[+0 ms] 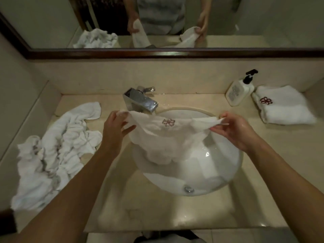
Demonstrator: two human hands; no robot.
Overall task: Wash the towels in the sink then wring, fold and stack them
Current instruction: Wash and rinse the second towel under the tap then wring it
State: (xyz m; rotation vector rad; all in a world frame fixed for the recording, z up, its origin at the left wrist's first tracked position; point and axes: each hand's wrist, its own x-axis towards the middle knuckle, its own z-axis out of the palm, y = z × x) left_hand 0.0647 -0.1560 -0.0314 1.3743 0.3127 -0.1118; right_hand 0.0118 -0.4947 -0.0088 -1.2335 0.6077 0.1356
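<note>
Two hands are holding one wet white towel (pixel 163 135) spread above the sink (pixel 219 165). I am pinching its left corner with my left hand (pixel 114 124), fingers curled round the cloth, and my right hand (pixel 235 128) is pinching the opposite corner between thumb and fingers. The towel is sagging in the middle, its lower edge hanging into the basin, with a small embroidered flower (pixel 168 122) facing up near the top edge. The chrome tap (pixel 140 100) is sitting just behind the towel. A crumpled heap of white towels (pixel 52 151) is lying on the surface (pixel 157 213) to the left. On the right, a folded towel (pixel 282 104) is lying beside a pump bottle (pixel 240 90).
</note>
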